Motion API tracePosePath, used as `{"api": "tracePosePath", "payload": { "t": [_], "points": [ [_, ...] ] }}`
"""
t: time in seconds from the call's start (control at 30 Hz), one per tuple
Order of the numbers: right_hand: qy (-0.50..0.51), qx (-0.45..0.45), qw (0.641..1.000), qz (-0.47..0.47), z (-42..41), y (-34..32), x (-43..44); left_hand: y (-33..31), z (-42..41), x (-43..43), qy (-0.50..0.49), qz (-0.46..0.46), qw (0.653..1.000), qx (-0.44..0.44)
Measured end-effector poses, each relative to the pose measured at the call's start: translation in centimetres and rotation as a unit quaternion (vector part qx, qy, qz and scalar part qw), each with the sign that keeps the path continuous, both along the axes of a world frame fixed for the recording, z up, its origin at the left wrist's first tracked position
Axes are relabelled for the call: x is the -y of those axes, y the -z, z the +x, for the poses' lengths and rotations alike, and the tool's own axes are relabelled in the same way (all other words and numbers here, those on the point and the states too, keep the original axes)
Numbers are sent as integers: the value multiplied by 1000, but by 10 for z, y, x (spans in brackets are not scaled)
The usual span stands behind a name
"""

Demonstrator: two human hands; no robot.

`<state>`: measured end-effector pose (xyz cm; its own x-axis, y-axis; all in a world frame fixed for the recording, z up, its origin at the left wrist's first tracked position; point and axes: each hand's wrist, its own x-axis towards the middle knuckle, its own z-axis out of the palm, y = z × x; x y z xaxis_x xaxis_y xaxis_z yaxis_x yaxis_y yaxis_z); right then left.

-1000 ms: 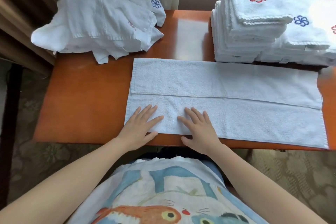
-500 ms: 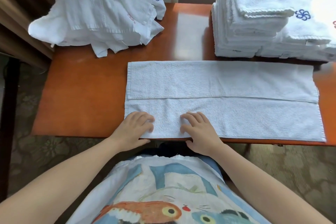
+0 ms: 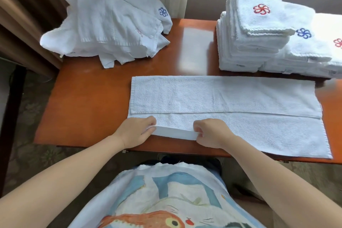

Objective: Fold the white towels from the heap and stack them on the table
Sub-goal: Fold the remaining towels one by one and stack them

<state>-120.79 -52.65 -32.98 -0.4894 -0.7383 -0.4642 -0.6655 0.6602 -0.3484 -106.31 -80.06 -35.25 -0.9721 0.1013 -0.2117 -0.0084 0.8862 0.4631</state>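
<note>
**Mid-fold, with a heap left to do**

One towel [image 3: 222, 96] lies lengthwise on the counter [image 3: 83, 109], its far part already folded over. The left hand [image 3: 135, 132] and right hand [image 3: 211, 133] each have a grip clamped on its near edge, which is slightly raised. Folded stacks [image 3: 255, 42] stand far right. The heap [image 3: 111, 24] far left looks sizeable, so much folding likely remains
</note>
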Motion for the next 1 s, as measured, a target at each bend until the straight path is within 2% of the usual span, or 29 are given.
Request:
{"api": "tracePosePath", "payload": {
  "t": [0.17, 0.3, 0.43, 0.63, 1.0],
  "points": [
    [177, -22, 982, -66, -36, -17, 17, -10, -38, 7, -92, -5, 996, 6],
    [239, -46, 965, -94, -60, -25, 34, -20, -68, 14, -143, -22, 989, -9],
    [257, -79, 957, -113, -82, -25, 47, -26, -94, 21, -181, -41, 982, -16],
    [263, -73, 955, -120, -109, -18, 59, -29, -123, 28, -207, -44, 977, -12],
    [206, -49, 973, -93, -148, 9, 79, -16, -157, 45, -218, -90, 972, 3]
  ]
}}
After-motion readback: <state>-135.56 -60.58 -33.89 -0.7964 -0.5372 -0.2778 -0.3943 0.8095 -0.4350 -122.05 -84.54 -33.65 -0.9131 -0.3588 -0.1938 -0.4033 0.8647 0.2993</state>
